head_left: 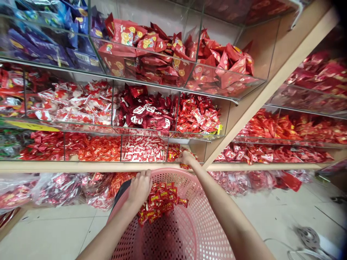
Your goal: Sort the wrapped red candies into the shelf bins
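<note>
A pink perforated plastic basket (195, 231) sits low in front of me, with a heap of small red and yellow wrapped candies (159, 202) in it. My left hand (139, 187) rests on the basket's near rim, fingers curled over the edge beside the candies. My right hand (186, 157) reaches into the lowest bin (176, 151) of the display, closed around a bunch of the same red candies.
Clear acrylic bins of red, white and purple wrapped sweets fill the tiered shelves (141, 108). A wooden ledge (81, 167) runs under the lowest row. Plastic bags of candy (54, 187) lie below it. Tiled floor with a cable (306, 238) is at right.
</note>
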Available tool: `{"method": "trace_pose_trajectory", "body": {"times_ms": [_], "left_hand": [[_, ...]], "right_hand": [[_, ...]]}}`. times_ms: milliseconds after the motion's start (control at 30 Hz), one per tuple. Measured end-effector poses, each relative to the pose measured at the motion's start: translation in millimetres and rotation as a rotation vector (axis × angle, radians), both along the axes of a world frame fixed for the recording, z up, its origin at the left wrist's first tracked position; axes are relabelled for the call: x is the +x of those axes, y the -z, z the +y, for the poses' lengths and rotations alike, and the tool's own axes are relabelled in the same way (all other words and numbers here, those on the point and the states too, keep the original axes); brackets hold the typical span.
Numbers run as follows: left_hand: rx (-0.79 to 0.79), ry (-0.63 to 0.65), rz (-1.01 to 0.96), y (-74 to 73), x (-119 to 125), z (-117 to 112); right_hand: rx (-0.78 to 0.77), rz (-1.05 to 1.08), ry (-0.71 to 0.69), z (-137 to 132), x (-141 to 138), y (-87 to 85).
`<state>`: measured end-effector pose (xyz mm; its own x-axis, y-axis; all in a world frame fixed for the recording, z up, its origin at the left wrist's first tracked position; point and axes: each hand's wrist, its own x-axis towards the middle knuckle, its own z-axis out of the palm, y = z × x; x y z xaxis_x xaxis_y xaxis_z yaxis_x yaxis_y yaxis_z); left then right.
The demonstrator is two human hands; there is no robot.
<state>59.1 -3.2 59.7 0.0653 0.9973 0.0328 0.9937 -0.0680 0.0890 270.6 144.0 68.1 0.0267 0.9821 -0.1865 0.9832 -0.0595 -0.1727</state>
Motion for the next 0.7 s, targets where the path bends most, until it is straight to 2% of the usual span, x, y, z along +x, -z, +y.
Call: {"method": "trace_pose_trajectory", "body": {"times_ms": [267,367,433,500,567,633,700], "left_hand": [[0.016,-0.005,0.021,2.6,-0.5,0.4],[0.024,-0.009,0.027,4.2,-1.0,-0.2],[0.033,-0.013,0.034,5.5,-1.7,-0.7],[0.04,-0.015,0.037,6.4,-2.1,-1.3],[0.045,-0.013,0.032,6.5,-1.4,-1.6],[0.045,-0.01,0.025,5.6,0.3,-1.8],[0.041,-0.006,0.025,4.2,2.6,-1.8]], "right_hand": [[0.195,0.102,-0.07,-11.7,17.8,4.5],[0.309,0.343,-0.052,-14.1,26.3,5.0],[0.325,0.636,-0.003,-17.8,28.2,2.9],[0.215,1.009,0.109,-24.3,27.3,-0.4],[0.025,1.364,0.252,-32.7,24.6,-3.4],[-0.127,1.617,0.353,-41.1,21.6,-5.0],[-0.211,1.779,0.39,-47.7,19.0,-4.7]]}}
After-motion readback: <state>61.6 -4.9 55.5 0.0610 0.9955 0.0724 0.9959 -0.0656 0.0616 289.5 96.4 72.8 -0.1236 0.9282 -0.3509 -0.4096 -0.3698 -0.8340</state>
